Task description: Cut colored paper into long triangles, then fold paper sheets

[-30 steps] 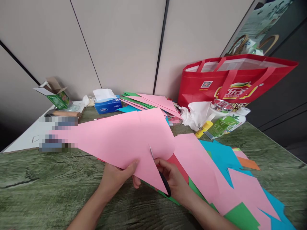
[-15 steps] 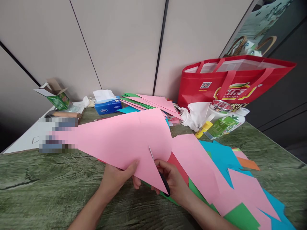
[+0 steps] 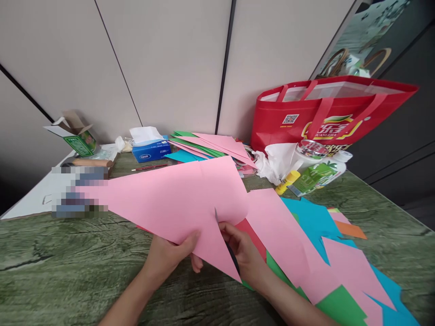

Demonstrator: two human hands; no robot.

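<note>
A large sheet of pink paper is held up over the table, with a slit running into it from its lower right edge. My left hand pinches the sheet's lower edge, thumb on top and fingers underneath. In my right hand is a pair of scissors with black handles. Their blade pokes up through the slit, and the paper beyond it curls upward. Most of the scissors is hidden by the paper and my fingers.
Pink, blue and green sheets lie spread at right. Behind stand a blue tissue box, a paper stack, crumpled tissue, a yellow glue stick and a red bag. An opened green box stands far left.
The scissor blades have closed further in the slit, with less of the handle showing. The pink sheet has shifted slightly right, and the whole view has moved a little.
</note>
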